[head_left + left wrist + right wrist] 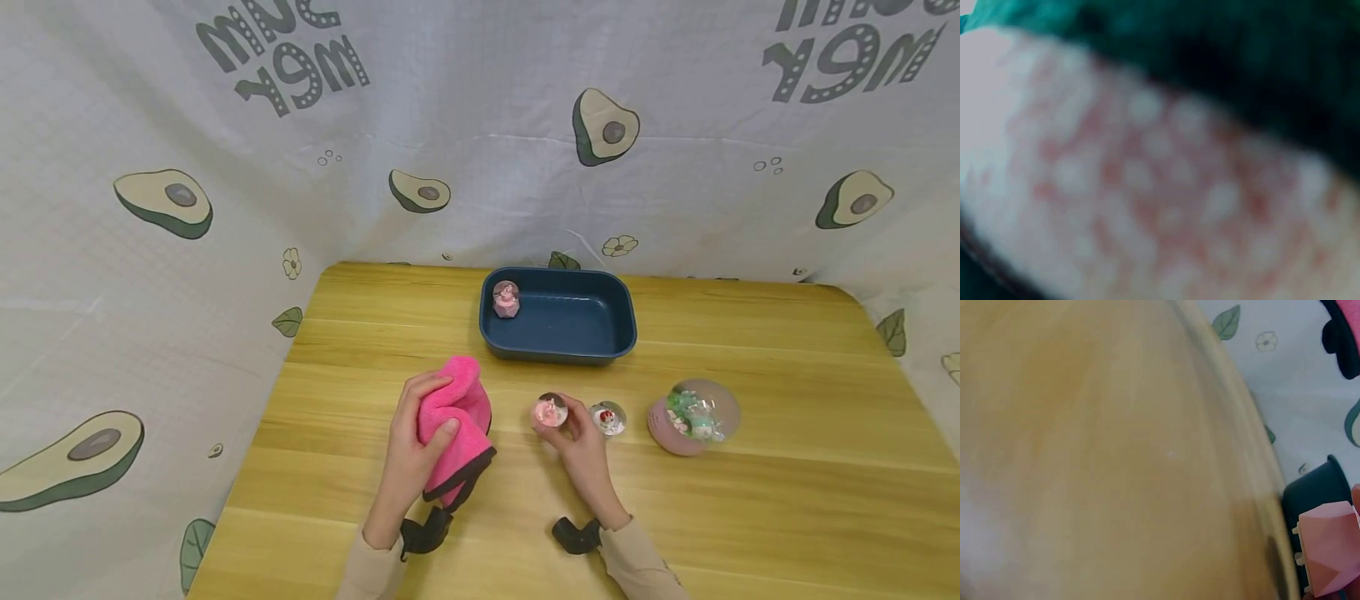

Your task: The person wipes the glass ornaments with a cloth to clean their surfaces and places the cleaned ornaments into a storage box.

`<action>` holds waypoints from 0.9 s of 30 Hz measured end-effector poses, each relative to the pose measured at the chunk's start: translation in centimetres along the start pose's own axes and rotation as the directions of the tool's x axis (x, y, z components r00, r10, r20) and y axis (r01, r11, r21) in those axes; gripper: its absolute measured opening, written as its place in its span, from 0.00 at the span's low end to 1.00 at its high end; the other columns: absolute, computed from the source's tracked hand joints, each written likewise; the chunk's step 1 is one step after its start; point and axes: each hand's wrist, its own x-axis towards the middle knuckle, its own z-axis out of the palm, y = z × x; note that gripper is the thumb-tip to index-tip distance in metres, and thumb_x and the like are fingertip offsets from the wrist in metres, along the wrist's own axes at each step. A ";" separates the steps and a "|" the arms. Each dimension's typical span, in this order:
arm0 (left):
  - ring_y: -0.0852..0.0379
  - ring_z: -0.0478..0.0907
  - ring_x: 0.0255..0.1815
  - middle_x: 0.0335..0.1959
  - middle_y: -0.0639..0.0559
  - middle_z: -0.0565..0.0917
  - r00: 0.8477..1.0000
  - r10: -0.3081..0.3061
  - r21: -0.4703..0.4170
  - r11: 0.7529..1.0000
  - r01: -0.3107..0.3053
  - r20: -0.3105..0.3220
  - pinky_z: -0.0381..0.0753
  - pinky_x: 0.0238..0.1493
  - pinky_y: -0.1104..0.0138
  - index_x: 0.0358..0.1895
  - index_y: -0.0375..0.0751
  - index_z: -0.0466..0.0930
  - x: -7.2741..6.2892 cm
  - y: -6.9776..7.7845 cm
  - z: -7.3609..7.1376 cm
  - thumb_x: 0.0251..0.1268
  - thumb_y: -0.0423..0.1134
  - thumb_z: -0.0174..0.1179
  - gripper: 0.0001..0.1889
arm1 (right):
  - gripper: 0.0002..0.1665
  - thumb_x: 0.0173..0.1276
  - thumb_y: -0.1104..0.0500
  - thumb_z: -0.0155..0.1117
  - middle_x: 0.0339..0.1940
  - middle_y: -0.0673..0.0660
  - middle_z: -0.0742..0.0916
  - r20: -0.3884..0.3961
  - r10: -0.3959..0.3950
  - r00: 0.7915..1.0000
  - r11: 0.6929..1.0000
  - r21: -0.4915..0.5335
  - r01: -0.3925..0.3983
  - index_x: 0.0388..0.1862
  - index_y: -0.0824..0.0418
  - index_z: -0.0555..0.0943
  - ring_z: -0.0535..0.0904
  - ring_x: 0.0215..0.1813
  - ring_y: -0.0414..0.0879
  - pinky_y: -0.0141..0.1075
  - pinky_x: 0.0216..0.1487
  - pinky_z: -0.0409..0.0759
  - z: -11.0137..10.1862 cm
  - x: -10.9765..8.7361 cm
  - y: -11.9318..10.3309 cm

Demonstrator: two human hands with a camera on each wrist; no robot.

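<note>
My left hand [415, 437] grips a bright pink cloth [467, 417] with dark edging, thumb on its front and fingers behind. In the left wrist view, a blurred pale and reddish surface with a dark green band fills the picture. Between the thumb and fingers of my right hand [583, 450] is a small snow globe [550, 411] with a pink base. That faceted pink base [1332, 549] shows at the lower right of the right wrist view. Just right of these fingers sits another small snow globe [608, 418] with a red detail inside.
A dark blue rectangular bin [577, 354] stands at the back of the wooden table [810, 467], holding a small pink-based globe [506, 300] in its left corner. A larger snow globe [693, 417] with a pink base lies tilted to the right. An avocado-print curtain [510, 200] hangs behind.
</note>
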 end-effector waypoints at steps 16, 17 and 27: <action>0.42 0.70 0.56 0.55 0.35 0.72 1.000 -0.002 -0.004 1.000 0.002 0.028 0.74 0.55 0.60 0.55 0.28 0.70 0.9 3.6 0.5 0.55 0.24 0.59 0.22 | 0.29 0.57 0.79 0.63 0.55 0.52 0.79 0.081 -0.245 0.966 0.958 0.174 0.228 0.59 0.76 0.68 0.75 0.56 0.41 0.29 0.53 0.75 -1.5 -1.1 -5.6; 0.42 0.70 0.56 0.55 0.34 0.72 1.000 0.003 -0.001 1.000 -0.003 0.030 0.74 0.55 0.59 0.55 0.28 0.70 0.9 3.6 0.6 0.55 0.24 0.59 0.22 | 0.30 0.57 0.79 0.62 0.55 0.52 0.79 0.085 -0.265 0.961 0.950 0.195 0.244 0.59 0.76 0.68 0.75 0.57 0.43 0.30 0.54 0.75 -1.6 -1.2 -5.9; 0.46 0.69 0.60 0.59 0.43 0.72 0.998 0.013 -0.010 1.000 -0.012 0.061 0.76 0.54 0.56 0.59 0.38 0.70 1.0 0.6 1.4 0.58 0.32 0.62 0.24 | 0.35 0.57 0.83 0.58 0.56 0.60 0.76 0.134 -0.419 0.898 0.890 0.258 0.376 0.65 0.75 0.67 0.73 0.57 0.47 0.30 0.55 0.74 -2.3 -1.5 -9.0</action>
